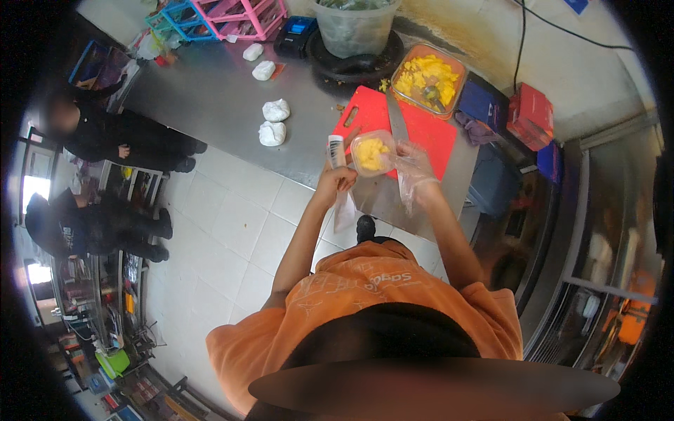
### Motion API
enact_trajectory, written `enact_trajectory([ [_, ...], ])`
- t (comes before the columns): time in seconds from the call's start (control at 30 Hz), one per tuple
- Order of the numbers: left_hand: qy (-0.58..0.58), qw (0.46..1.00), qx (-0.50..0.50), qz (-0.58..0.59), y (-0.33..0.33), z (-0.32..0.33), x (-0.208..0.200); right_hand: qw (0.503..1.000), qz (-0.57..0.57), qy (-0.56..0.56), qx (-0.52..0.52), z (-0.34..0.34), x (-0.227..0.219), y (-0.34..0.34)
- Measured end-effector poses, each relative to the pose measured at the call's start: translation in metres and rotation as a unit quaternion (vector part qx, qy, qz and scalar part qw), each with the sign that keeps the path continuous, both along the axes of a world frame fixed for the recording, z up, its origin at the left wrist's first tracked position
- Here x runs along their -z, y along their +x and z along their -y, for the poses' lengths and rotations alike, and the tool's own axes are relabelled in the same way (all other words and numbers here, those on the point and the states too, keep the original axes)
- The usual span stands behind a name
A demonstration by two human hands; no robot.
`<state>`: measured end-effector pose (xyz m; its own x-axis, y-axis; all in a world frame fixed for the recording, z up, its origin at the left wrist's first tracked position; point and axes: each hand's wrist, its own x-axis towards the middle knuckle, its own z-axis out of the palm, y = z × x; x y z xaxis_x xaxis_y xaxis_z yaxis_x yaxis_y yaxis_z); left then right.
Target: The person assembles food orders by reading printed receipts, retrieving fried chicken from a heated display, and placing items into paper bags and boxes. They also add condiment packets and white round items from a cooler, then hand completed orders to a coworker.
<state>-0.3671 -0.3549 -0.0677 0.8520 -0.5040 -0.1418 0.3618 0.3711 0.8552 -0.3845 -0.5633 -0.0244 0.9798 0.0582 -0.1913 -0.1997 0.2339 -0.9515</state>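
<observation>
In front of my body, over the near edge of the metal table, is a small clear plastic tub with yellow chopped food in it. My right hand, in a clear plastic glove, grips the tub's right side. My left hand, bare, is closed around a white printed label strip just left of the tub; its pale tail hangs below the fist. Beyond the hands lies a red cutting board with a knife on it. Behind the board, a larger clear container holds more yellow food and a scoop.
Several white wrapped bundles sit on the steel table. A translucent bucket stands on a dark round base, beside a small black device. Red boxes are at right. Two people stand left.
</observation>
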Motion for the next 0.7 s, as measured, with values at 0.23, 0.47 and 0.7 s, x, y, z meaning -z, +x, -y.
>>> enact_trajectory([
  [0.23,0.302,0.918,-0.244,0.078,-0.084,0.013,0.026,0.997,0.002,-0.077,0.03,-0.053,0.041,-0.102],
  [0.47,0.147,0.92,-0.355,-0.074,-0.058,-0.014,0.108,0.949,-0.06,-0.182,0.25,-0.049,0.084,-0.24],
  [0.7,0.026,0.93,-0.365,-0.033,0.081,-0.03,0.072,0.866,-0.2,-0.164,0.427,-0.003,0.102,-0.386],
])
